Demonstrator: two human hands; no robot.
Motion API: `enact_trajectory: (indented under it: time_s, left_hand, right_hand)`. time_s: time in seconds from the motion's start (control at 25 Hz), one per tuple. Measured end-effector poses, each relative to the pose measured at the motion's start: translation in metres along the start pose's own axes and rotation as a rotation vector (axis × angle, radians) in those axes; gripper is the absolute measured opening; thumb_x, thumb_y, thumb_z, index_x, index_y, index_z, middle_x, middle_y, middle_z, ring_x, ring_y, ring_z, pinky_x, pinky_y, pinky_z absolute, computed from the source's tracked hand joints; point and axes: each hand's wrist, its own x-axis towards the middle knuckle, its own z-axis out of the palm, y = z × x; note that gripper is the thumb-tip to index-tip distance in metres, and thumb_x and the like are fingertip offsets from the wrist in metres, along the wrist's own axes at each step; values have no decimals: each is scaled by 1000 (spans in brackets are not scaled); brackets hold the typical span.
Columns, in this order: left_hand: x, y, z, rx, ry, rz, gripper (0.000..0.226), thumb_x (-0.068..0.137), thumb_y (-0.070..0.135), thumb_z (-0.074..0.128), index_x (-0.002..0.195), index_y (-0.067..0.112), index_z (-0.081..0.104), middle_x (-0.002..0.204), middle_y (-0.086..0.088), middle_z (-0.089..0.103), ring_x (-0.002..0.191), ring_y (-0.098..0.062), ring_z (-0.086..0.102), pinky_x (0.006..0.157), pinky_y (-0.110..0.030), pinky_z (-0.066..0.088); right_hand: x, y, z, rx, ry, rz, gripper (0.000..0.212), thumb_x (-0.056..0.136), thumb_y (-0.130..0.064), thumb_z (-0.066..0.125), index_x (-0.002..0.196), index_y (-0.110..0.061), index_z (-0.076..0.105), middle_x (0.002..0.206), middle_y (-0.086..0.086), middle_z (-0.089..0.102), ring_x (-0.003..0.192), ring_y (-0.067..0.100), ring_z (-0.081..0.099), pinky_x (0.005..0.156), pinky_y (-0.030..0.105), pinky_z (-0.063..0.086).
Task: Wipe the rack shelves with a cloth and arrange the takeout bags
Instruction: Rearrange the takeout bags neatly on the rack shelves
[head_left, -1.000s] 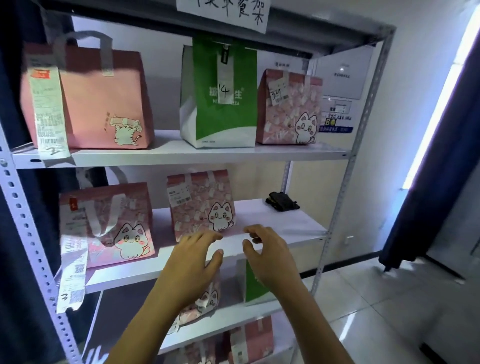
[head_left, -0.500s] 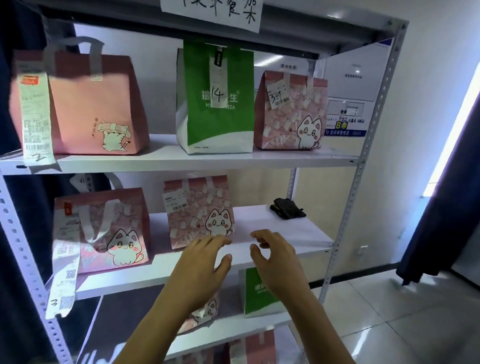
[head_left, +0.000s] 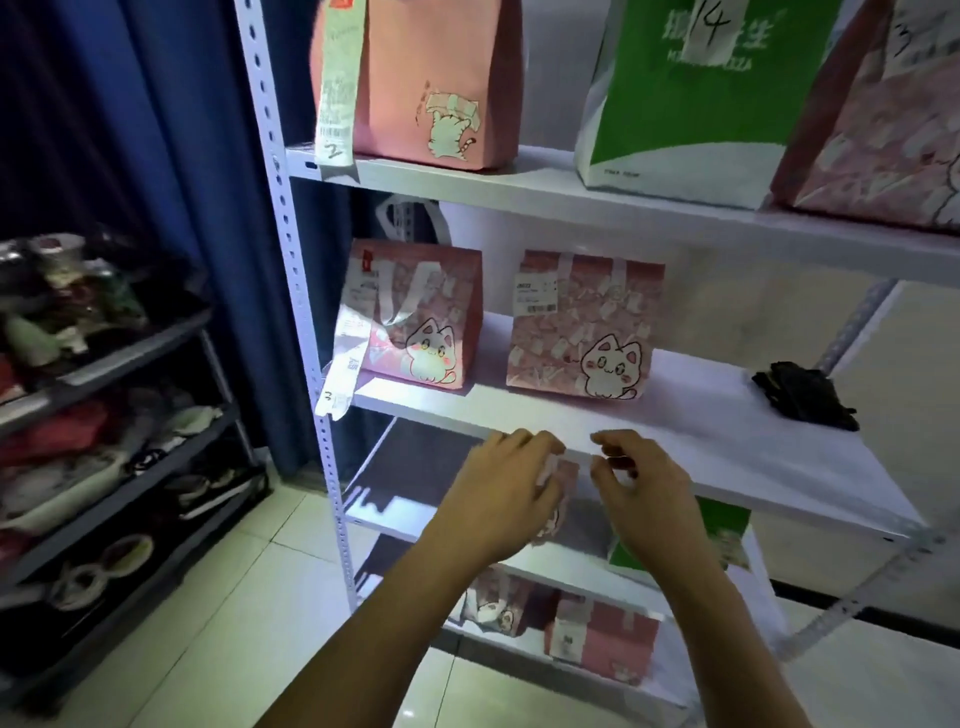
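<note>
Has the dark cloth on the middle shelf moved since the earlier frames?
No. The dark cloth lies at the middle shelf's right rear near the upright, as before; only the camera turned.

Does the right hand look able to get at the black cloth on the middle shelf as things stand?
Probably yes: the right hand holds nothing, and the shelf between it and the black cloth is bare, with the nearest cat bag standing off to the left.

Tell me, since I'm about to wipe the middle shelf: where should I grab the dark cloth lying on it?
Pinch the dark cloth at its raised, crumpled middle, coming from the front and above with the right hand; it lies bunched on the shelf, nothing beside it.
</note>
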Motion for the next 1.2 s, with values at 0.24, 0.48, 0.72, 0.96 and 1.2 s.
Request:
enact_trajectory:
  time_s: [0.24,0.48,0.72,0.96,1.2]
  left_hand:
    - [-31,-23,5,3,80,-160,36,96,44,42,129,30,51,133,6,58,117,-18,51,99,-36,44]
    - [-57,-51,4,-19,46,-226,34,99,43,46,130,31,51,135,8,58,120,-16,51,100,-36,43]
    - [-76,-87,-8,-31,-63,-226,34,100,39,49,133,29,52,135,6,58,124,-18,49,104,-42,45]
    - [-87,-121,-3,-55,-136,-148,31,100,38,50,130,30,53,131,7,61,120,-19,50,99,-40,46]
    - [-99,-146,1,-113,-185,-172,31,100,32,53,130,24,56,128,1,63,114,-18,55,96,-38,50]
  right_hand:
    - [-5,-15,30,67,-128,-73,26,99,-26,59,125,-27,60,123,-2,64,102,8,57,91,30,51]
    - [-19,-22,51,68,-163,-34,28,98,-25,61,126,-24,62,122,-2,65,103,9,59,89,24,47]
    - [-45,-10,55,40,-68,141,25,98,-24,60,123,-22,63,108,-8,63,89,1,56,91,29,49]
    - [-90,-1,76,36,25,276,27,97,-24,61,124,-19,65,115,-2,67,100,11,61,89,27,47]
    - [-120,0,93,38,54,399,26,98,-25,60,123,-24,65,120,0,68,103,11,61,93,32,51]
